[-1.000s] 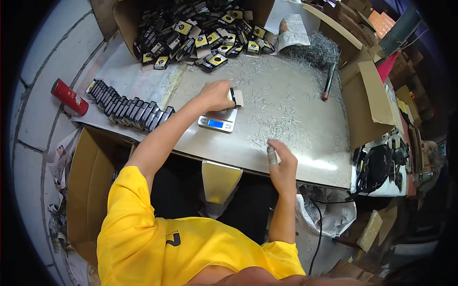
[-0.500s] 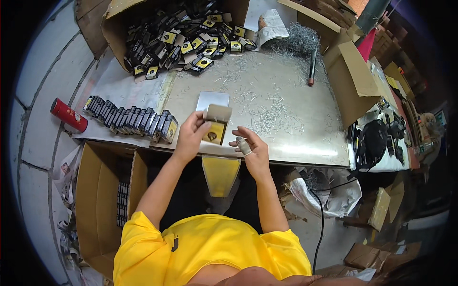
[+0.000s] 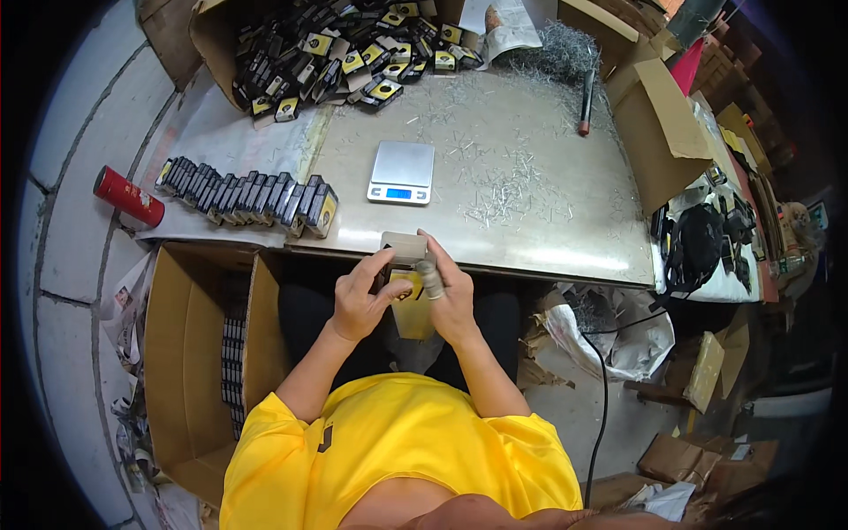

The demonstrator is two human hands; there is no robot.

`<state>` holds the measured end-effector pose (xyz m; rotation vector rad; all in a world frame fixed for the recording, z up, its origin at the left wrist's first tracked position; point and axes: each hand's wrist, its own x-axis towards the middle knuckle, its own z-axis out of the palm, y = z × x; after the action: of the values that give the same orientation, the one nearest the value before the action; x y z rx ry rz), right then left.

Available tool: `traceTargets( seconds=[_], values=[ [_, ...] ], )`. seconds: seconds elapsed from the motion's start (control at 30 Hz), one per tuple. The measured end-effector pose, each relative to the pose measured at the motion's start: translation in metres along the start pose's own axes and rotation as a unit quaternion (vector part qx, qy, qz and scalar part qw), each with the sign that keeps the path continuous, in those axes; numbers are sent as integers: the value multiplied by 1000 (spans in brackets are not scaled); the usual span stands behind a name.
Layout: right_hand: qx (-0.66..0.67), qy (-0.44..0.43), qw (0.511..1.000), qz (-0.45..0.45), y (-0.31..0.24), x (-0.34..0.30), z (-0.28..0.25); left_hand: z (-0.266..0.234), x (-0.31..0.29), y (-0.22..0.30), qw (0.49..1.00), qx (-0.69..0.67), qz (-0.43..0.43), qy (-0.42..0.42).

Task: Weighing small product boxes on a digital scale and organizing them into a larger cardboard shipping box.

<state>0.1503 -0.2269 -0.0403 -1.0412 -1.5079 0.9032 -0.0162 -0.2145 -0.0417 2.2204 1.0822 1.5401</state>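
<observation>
Worktop (image 3: 574,231): littered with loose pins right of the scale; anything slid across there could drag some over the front edge.
Left carton (image 3: 181,353): below the worktop at left, packed boxes (image 3: 232,362) inside; looks clear of trouble.
Box heap (image 3: 322,66): jumbled at the back, some lying out on the worktop; a knock could spill more forward.
Box row (image 3: 256,199): on edge, leaning, near end close to the worktop's front edge; an elbow bump could tip it.
Scale (image 3: 402,166): bare pan, display lit; stray pins on the pan would skew a reading.
Left hand (image 3: 356,302): grip closed around the small box, thumb on its face.
Right hand (image 3: 452,305): at the box's right side, wrapped finger across it; blurred, can't tell if that grip bears any load.
Small box (image 3: 406,276): between both hands at the worktop's front edge, above the lap. If the left grip slips, contents could fall out. Yellow face, dark print and sides, pale inner flap raised; rest hidden by fingers.
Pins (image 3: 503,199): thin, silvery, scattered; could prick fingers.
</observation>
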Motion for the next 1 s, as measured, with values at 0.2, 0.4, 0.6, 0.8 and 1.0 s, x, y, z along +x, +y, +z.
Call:
traceTargets(
  seconds=[0.2, 0.4, 0.6, 0.8, 1.0],
  values=[
    [420, -82, 892, 147, -18, -9, 9, -10, -3, 16, 995, -31, 90, -37],
    [360, -10, 909, 208, -11, -13, 4, -9, -18, 5, 994, -78, 16, -79],
    [305, 31, 926, 222, 15, -25, 7, -8, -27, 5, 990, -88, -28, -107],
    [270, 1, 954, 133, 1, -25, 10, -5, -36, 7, 945, -229, -231, -41],
    [211, -4, 957, 201, 10, -22, -7, -14, -34, 10, 963, -149, -191, -120]
  ],
)
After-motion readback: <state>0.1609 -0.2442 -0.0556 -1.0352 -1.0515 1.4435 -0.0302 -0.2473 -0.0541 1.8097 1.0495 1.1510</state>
